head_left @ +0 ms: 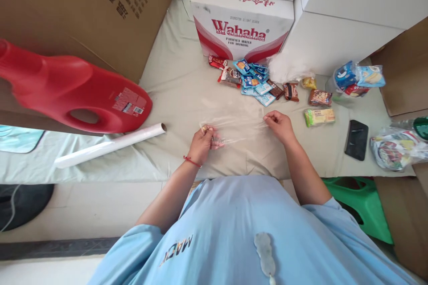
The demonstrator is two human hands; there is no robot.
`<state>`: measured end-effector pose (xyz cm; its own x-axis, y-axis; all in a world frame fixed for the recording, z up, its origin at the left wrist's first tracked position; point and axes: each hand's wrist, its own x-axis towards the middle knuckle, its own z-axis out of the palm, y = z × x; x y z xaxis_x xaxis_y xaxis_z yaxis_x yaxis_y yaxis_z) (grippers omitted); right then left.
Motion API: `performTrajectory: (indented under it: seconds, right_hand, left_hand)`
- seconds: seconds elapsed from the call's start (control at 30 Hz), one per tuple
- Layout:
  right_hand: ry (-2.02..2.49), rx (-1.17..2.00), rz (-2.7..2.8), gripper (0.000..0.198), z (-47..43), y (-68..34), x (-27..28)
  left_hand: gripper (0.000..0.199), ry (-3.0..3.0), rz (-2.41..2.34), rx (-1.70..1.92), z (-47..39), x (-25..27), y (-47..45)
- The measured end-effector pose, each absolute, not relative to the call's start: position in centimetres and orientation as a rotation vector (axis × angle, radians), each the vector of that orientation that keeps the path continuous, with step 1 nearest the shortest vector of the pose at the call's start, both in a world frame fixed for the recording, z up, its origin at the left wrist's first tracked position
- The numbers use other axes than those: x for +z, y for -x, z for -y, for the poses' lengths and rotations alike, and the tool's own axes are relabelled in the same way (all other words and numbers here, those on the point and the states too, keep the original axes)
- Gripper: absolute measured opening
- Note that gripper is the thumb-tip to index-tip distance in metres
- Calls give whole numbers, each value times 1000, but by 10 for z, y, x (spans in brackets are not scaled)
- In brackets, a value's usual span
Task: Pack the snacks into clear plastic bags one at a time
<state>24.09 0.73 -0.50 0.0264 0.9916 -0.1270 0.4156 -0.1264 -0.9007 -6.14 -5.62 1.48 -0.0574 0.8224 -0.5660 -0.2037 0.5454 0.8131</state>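
A thin clear plastic bag (239, 130) is stretched between my two hands, just above the cloth-covered table. My left hand (201, 141) pinches its left end, the fingers closed, with a small reddish patch showing through the plastic beside them. At the other end, my right hand (279, 124) has thumb and fingers pressed together on the plastic. Beyond the bag lies a pile of blue snack packets (256, 81), with a brown-and-red wrapped snack (230, 75) on its left. To the right are a wrapped brown snack (320, 97) and a green-and-yellow packet (319, 116).
A white roll (110, 144) and a large red jug (83, 93) lie left. The Wahaha carton (242, 31) stands at the back. A tub of snacks (334, 84), a black phone (356, 140) and a bag of packets (394, 149) are on the right.
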Motion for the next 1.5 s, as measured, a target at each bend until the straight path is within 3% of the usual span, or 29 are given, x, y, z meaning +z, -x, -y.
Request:
performTrajectory:
  seconds: [0.23,0.47,0.57,0.67,0.8,0.9,1.07,1.2,1.33,1.5]
  right_hand:
    - [1628,1156,1100,34,14,-246,-5]
    - [1585,1139,1077,47,34,-252,-12]
    - [1561,1092,1146,47,38,-248,-12]
    - [1548,1022,1256,46,41,-244,-8]
    - [1589,873,1380,47,48,-254,-5]
    - [1696,774,1410,50,56,-275,-8]
    - [1901,625,1299,27,64,-301,-8]
    - [1900,596,1463,25,32,-315,7]
    - [2092,202,1576,20,-47,-349,22]
    - [2346,140,1462,63,-137,-375,25]
  left_hand:
    - [25,-684,-1509,890,55,-1,74]
    - [49,-1196,-2074,1128,62,9,83]
    - [33,-1710,-2061,1128,61,30,79]
    - [22,-2120,-1677,828,54,40,67]
    - [46,-2219,-1524,440,49,16,56]
    - [61,-2216,-1590,348,54,-11,59]
    - [70,-2264,-1597,369,62,-24,63]
    - [72,-2282,-1587,334,61,-21,61]
    - [70,-2285,-1607,343,61,-18,59]
    - [70,-2296,-1605,334,62,-19,58]
